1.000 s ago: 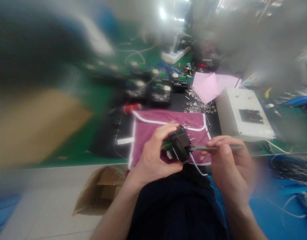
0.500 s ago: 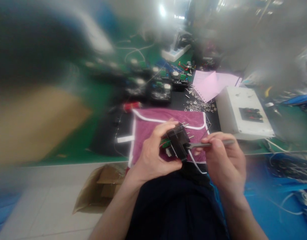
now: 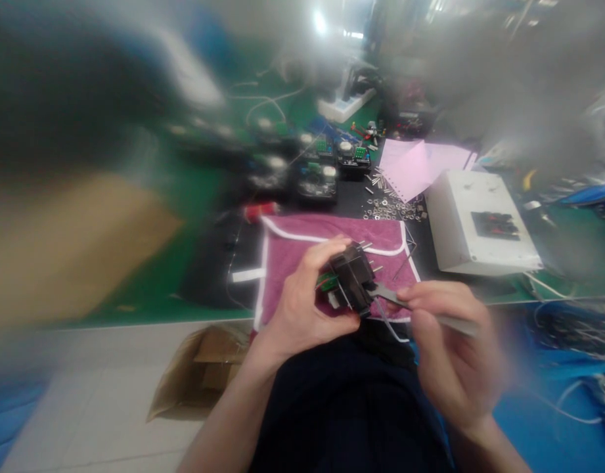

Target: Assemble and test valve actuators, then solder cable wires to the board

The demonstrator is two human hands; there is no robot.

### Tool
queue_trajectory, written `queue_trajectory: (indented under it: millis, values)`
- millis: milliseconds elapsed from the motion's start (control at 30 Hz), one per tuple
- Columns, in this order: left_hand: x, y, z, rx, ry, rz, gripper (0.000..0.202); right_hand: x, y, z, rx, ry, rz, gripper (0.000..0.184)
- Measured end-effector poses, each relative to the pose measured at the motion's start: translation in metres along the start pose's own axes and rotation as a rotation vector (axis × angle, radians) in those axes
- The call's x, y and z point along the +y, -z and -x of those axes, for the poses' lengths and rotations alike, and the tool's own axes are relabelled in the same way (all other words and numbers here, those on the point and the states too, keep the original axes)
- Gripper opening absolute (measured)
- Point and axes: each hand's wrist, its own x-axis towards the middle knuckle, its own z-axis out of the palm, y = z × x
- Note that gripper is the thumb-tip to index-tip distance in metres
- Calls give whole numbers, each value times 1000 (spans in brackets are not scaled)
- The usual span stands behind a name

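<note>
Green tabletop (image 3: pixel 149 309), near edge running across below centre. Black mat (image 3: pixel 423 253) on it; purple cloth (image 3: pixel 292 256) on the mat, reaching the near edge. White box (image 3: pixel 479 210) right of the cloth, also near that edge. Pink paper (image 3: pixel 413 167) behind it.

Left hand (image 3: pixel 302 309): grip closed round a black unit (image 3: pixel 354 269), thumb at its near end, fingers over the far end. Unit held up over the cloth's near edge, tilted. Right hand (image 3: pixel 452 351): thumb and fingers pinching a flat grey tool (image 3: pixel 391 297), its head at the unit's right side; whether it bites on anything is too small to tell.

Change: half a second ago the tool lies almost level; now its handle slopes towards the near edge, right hand lower. Unit barely shifts. Reads as a turning or levering stroke, left hand steadying.

Others: black assemblies (image 3: pixel 351 157) beyond the cloth, towards the far edge; red spool (image 3: pixel 260 210) by the cloth's far left corner. In the way: thin pale strand (image 3: pixel 388 323), cord or rod unclear, hanging just beside the tool head; metal pins (image 3: pixel 378 269) jutting from the unit. Smallest: loose metal rings (image 3: pixel 383 209) scattered off the cloth's far right corner.
</note>
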Motion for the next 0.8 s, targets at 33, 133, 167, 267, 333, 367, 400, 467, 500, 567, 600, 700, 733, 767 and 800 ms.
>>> queue_trajectory:
  millis: [33, 133, 167, 267, 333, 367, 400, 467, 500, 567, 600, 700, 733, 767, 800]
  values:
    - [0, 0, 0, 1, -2, 2, 104, -2, 2, 0, -55, 51, 42, 26]
    - [0, 0, 0, 1, -9, 1, 104, -6, 6, 1, -138, 81, 107, 30]
    - [0, 0, -1, -1, -17, -2, 104, -7, 7, 2, -134, 52, 109, 29]
    - [0, 1, -1, -5, -46, -22, 103, -12, 7, 4, -68, -59, 135, 26]
    - [0, 0, -1, 1, -53, -33, 103, -16, 7, 5, -17, -124, 170, 24]
    - [1, 0, -1, 7, -50, -37, 103, -17, 7, 5, 1, -166, 176, 23]
    - [1, 0, -1, 14, -43, -41, 103, -18, 7, 4, 16, -217, 172, 20]
    - [2, -1, -1, 18, -27, -53, 102, -19, 7, 2, 30, -324, 144, 13]
    - [2, -1, -1, 15, -19, -59, 102, -18, 8, 1, 31, -357, 135, 11]
    - [3, 0, -1, 7, -14, -72, 101, -17, 7, 1, 27, -343, 141, 12]
    - [4, 0, -1, 5, -15, -76, 101, -17, 7, 1, 26, -308, 151, 13]
    - [4, 0, -2, 9, -30, -84, 102, -16, 6, 1, 26, -220, 194, 18]
    - [4, 1, -2, 8, -34, -86, 102, -16, 6, 0, 22, -214, 212, 18]
    - [4, 1, -2, 5, -35, -87, 102, -16, 6, -1, 12, -213, 231, 18]
    - [3, 1, -2, 1, -37, -87, 102, -16, 7, -3, 1, -210, 250, 17]
